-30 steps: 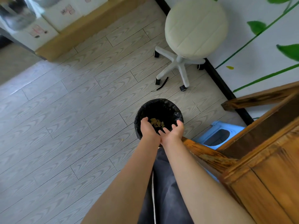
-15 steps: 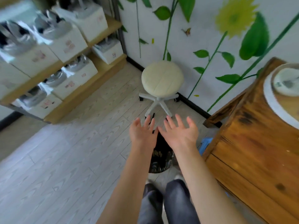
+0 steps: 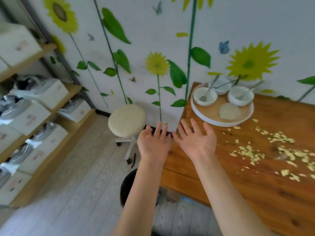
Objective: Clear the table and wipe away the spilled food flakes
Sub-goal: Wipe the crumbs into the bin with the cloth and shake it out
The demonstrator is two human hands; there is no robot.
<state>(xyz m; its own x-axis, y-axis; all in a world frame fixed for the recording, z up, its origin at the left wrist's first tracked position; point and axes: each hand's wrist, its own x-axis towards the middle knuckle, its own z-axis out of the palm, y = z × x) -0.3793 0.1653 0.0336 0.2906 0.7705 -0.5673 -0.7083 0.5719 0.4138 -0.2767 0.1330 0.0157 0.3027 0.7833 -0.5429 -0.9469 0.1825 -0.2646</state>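
**Both hands lifted from the bin toward the flake-strewn table**

Since a second ago, both hands have risen from over the black-lined bin and the view has swung up, so the wooden table now fills the right side of the frame. Left hand (image 3: 154,144) sits at centre frame, fingers straight and spread, holding nothing. Right hand (image 3: 196,140) is just beside it to the right, palm up, fingers spread and empty, over the left edge of the wooden table (image 3: 255,201). The two hands are close, nearly touching at the fingertips.

Pale yellow food flakes (image 3: 272,150) lie scattered across the tabletop at the right of the frame, well to the right of the right hand. At the upper right, on the table's far corner against the wall, sits a round white-rimmed tray (image 3: 201,113). It carries three white bowls (image 3: 205,96) with spoons in them and a pale round disc that is too blurred to identify.

At lower centre, the bin (image 3: 126,188) shows partly behind the left forearm, on the grey plank floor. A cream round stool (image 3: 127,120) stands left of the hands. Shelves of white boxes (image 3: 34,116) fill the left of the frame, and the wall behind bears sunflower decals.
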